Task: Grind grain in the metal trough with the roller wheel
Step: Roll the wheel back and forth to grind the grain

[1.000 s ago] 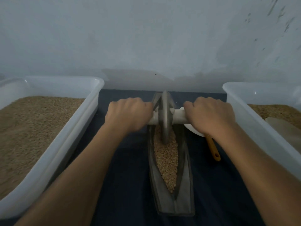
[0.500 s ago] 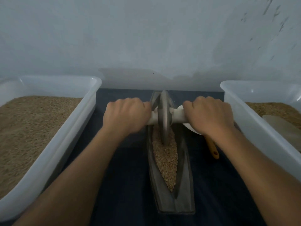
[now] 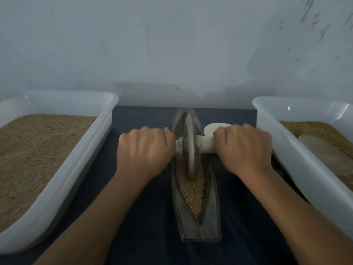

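Gripping the pale axle [image 3: 207,142] on either side of the wheel [image 3: 191,150], both hands were seen with fingers curled tightly round it: the left hand [image 3: 144,150] on the left end, the right hand [image 3: 245,148] on the right end. The wheel was held upright on its edge in the trough [image 3: 212,217], about the middle of its length, with its lower rim sunk into the grain [image 3: 193,192]. The trough, long, narrow and pointed like a boat, was laid lengthwise away from the person on a dark cloth [image 3: 149,217] spread over the counter. Grain was heaped along the channel from under the wheel toward the near end; the far end, behind the wheel, could be seen only in part. A white tub [image 3: 80,150] filled with brown grain was placed just left of the cloth, and a second tub [image 3: 305,169], also holding grain, just right of it. A pale flat object [image 3: 324,155] was lying on the grain in the right tub. A white rounded thing [image 3: 212,128] was partly hidden behind the right hand. A bare wall [image 3: 172,44] was seen behind everything.
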`<act>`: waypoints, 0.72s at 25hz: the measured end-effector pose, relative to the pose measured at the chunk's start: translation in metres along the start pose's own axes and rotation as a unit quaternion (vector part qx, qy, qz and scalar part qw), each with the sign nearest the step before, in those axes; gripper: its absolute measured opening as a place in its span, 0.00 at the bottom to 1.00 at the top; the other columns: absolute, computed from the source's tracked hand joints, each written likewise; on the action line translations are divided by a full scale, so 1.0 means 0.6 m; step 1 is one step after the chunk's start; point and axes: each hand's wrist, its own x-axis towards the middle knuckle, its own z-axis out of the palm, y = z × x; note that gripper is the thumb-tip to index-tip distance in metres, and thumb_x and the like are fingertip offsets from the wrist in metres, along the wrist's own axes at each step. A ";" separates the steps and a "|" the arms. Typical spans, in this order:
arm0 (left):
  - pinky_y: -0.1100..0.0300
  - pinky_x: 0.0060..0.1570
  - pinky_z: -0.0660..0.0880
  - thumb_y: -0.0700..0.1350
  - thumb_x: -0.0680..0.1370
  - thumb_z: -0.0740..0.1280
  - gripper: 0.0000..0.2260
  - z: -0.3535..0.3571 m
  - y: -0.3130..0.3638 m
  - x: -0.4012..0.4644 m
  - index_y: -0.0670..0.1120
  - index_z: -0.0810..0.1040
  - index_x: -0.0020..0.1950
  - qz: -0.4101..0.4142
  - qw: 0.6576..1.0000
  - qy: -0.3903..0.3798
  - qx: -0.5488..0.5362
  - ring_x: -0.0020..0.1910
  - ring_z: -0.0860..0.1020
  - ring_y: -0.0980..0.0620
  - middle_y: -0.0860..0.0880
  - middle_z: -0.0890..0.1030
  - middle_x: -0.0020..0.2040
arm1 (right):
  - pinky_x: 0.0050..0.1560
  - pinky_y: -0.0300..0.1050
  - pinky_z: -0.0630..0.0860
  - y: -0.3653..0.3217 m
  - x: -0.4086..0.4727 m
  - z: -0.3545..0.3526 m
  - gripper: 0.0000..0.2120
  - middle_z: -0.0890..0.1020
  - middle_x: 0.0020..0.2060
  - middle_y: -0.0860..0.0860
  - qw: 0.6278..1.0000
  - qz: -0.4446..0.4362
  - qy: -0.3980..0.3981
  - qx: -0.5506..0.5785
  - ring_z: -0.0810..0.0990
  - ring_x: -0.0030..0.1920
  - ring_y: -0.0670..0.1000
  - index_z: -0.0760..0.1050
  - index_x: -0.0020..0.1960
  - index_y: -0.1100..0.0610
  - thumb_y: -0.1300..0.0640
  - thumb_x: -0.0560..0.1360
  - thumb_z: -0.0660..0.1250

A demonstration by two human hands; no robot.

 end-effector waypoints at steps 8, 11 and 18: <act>0.56 0.31 0.58 0.44 0.82 0.49 0.11 0.001 -0.012 0.054 0.48 0.66 0.43 0.010 0.999 -0.038 0.017 0.34 0.66 0.47 0.51 0.63 0.35 | 0.31 0.46 0.55 0.007 0.032 0.018 0.27 0.70 0.30 0.49 0.997 -0.026 -0.053 -0.043 0.65 0.30 0.50 0.67 0.33 0.53 0.44 0.69 0.32; 0.48 0.44 0.67 0.52 0.77 0.49 0.11 0.018 -0.047 0.133 0.48 0.67 0.47 -0.018 0.975 -0.199 -0.099 0.43 0.70 0.44 0.48 0.69 0.44 | 0.33 0.48 0.58 0.020 0.099 0.047 0.25 0.74 0.36 0.52 0.989 -0.009 -0.145 -0.018 0.71 0.35 0.52 0.71 0.41 0.54 0.45 0.74 0.38; 0.49 0.39 0.65 0.50 0.78 0.50 0.07 0.012 -0.034 0.113 0.49 0.64 0.45 0.007 0.988 -0.140 -0.062 0.40 0.70 0.44 0.50 0.64 0.39 | 0.33 0.48 0.59 0.016 0.085 0.034 0.20 0.71 0.36 0.51 0.989 -0.028 -0.144 -0.018 0.70 0.36 0.52 0.68 0.42 0.54 0.49 0.75 0.39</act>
